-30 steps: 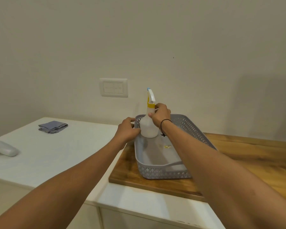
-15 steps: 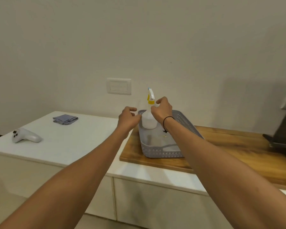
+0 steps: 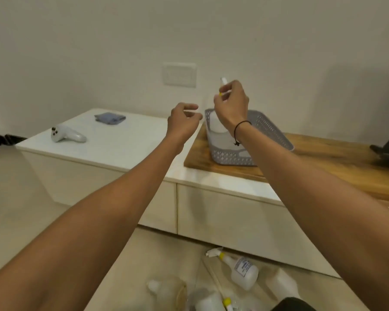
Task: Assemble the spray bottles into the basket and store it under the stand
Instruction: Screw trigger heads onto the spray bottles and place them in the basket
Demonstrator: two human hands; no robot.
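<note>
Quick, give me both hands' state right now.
Left hand: fingers curled, holding nothing visible.
Right hand: fingers curled by the spray bottle top in the basket; grip cannot be told.

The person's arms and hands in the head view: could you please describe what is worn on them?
Both forearms are bare, with no sleeves in view. The right hand has a thin black cord bracelet around the wrist, with a small dark charm hanging from it. The left hand and its wrist carry nothing; no gloves or rings are visible.

Basket (image 3: 231,157): grey perforated plastic, on the wooden board.
Bottle in basket (image 3: 216,124): white, upright at the far end.
Spray bottle on floor (image 3: 240,270): translucent, yellow collar, lying on its side.
</note>
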